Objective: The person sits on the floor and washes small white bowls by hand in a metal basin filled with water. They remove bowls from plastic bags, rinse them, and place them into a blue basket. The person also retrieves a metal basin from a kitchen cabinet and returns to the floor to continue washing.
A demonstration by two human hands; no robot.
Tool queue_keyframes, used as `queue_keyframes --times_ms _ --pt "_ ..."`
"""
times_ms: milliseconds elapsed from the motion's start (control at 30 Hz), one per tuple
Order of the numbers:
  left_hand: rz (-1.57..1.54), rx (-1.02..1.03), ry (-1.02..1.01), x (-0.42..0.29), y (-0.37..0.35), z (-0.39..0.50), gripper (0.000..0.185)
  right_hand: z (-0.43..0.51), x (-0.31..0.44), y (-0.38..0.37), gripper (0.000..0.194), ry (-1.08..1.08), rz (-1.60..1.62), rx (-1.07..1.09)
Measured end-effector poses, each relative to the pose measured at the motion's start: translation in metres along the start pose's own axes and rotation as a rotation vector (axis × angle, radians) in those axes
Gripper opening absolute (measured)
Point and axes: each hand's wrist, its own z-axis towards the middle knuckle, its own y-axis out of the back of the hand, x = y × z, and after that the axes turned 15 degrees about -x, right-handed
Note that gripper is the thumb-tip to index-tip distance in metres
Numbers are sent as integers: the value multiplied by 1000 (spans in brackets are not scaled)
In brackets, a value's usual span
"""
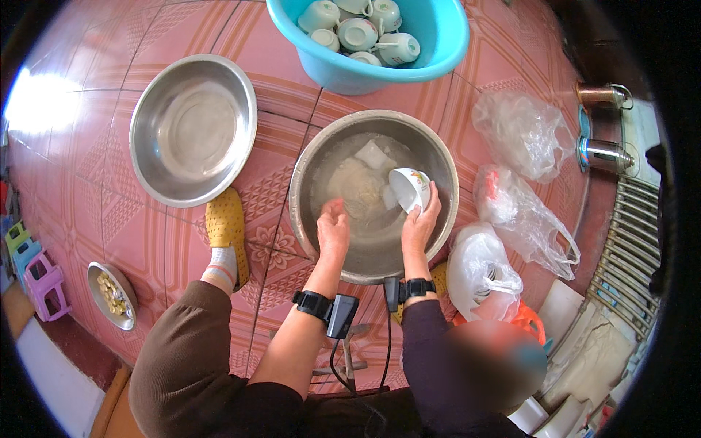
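Note:
Between my feet stands a round metal basin (323, 148) with cloudy water in it. My right hand (420, 222) grips a white porcelain bowl or cup (409, 189) with a floral pattern, tilted over the water at the basin's right side. A pale cloth or sponge (374, 154) lies in the water near the far side. My left hand (333, 227) is over the basin's left part, fingers curled and slightly apart, with nothing seen in it. Beyond the basin a turquoise plastic tub (361, 79) contains several white cups (357, 34) with handles.
A shallow metal basin (197, 128) stands at the left, by my yellow clog (225, 219). Clear plastic bags (523, 134) and a white bag (484, 274) lie at the right. A small bowl (123, 284) with yellowish pieces sits far left, near plastic stools (46, 284). Thermoses (605, 153) stand right.

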Motion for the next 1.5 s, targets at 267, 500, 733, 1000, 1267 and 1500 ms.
queue_keyframes --times_ms 267,500,733,1000,1267,1500 --pt "256 81 -423 -49 2 1 31 -35 -4 -35 51 -1179 879 229" --pt "779 749 -732 -160 21 24 30 -19 14 18 51 -1134 536 378" --pt "668 1000 -427 -210 14 56 38 -17 36 30 54 -377 181 5" --pt "-207 1103 465 -160 -17 25 44 -6 69 48 46 214 90 -140" --pt "-313 951 441 -159 -3 20 38 -31 98 72 53 -702 716 68" --pt "14 1055 110 -140 14 19 49 -34 80 58 58 -900 853 187"
